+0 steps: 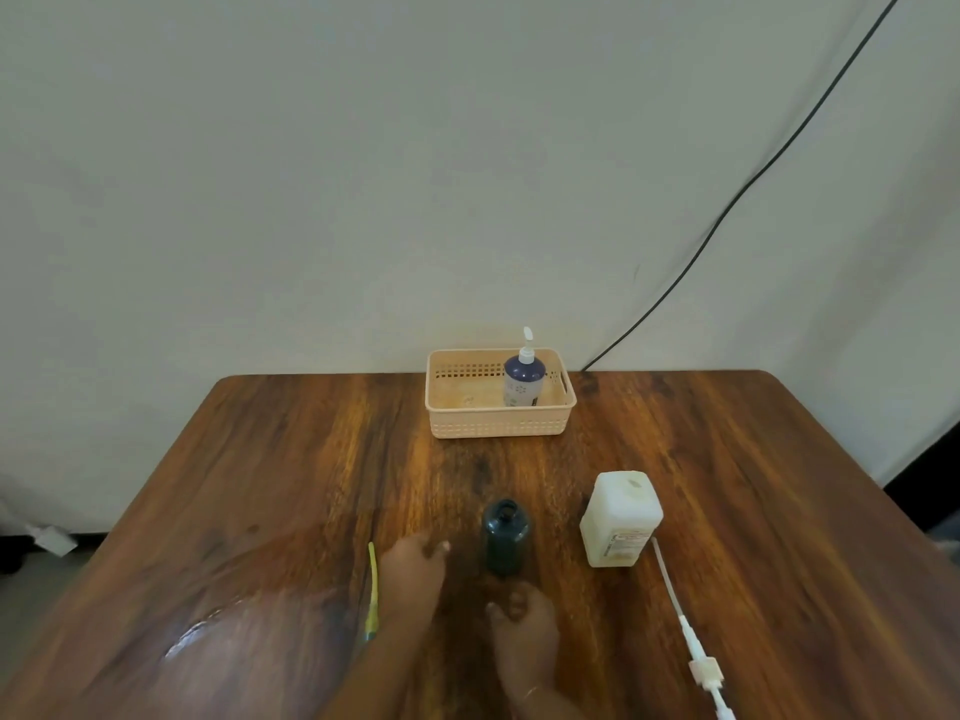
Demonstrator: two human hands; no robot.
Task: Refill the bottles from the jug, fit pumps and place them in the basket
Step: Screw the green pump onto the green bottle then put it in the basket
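A dark green bottle point(505, 535) stands upright and uncapped near the table's front middle. My left hand point(415, 569) rests just left of it, fingers loosely curled and holding nothing. My right hand point(522, 636) sits right in front of the bottle, fingertips by its base, gripping nothing. A white jug point(621, 517) stands to the right. A white pump with a long tube point(691, 641) lies on the table at the right front. A yellow-green pump tube point(372, 589) lies left of my left hand. At the back, a beige basket point(498, 420) holds a blue bottle point(523, 381) fitted with a white pump.
The wooden table point(291, 459) stands against a pale wall. A black cable point(753, 179) runs down the wall behind the table's back right. A small white object point(52, 537) lies on the floor at the left.
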